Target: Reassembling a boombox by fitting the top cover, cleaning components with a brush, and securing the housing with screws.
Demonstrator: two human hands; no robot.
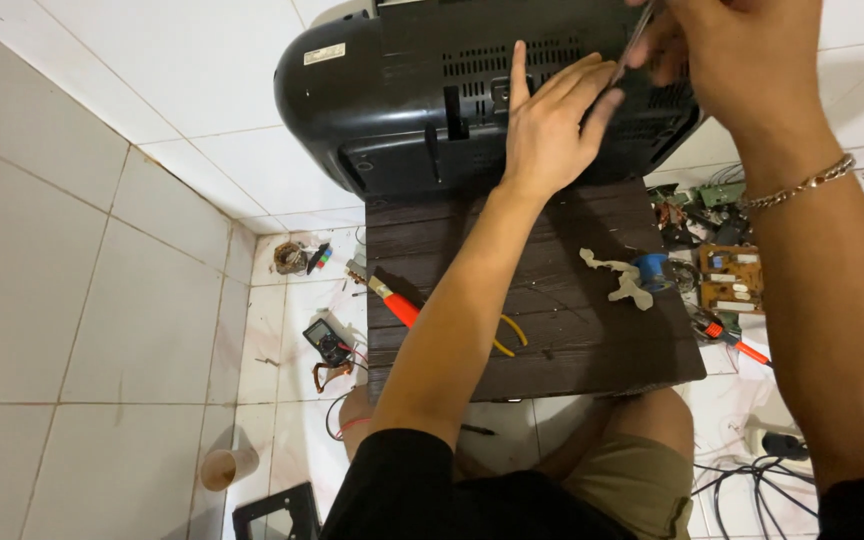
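The black set (392,100) stood at the table's (552,340) far edge, rear casing facing the person. The left hand (552,125) lay flat on the vented back, fingers spread, clamped on nothing. The right hand (737,55), just beside it to the right, gripped a thin tool (635,42) with its tip at the casing. A red-handled screwdriver (397,300) lay at the table's left edge.
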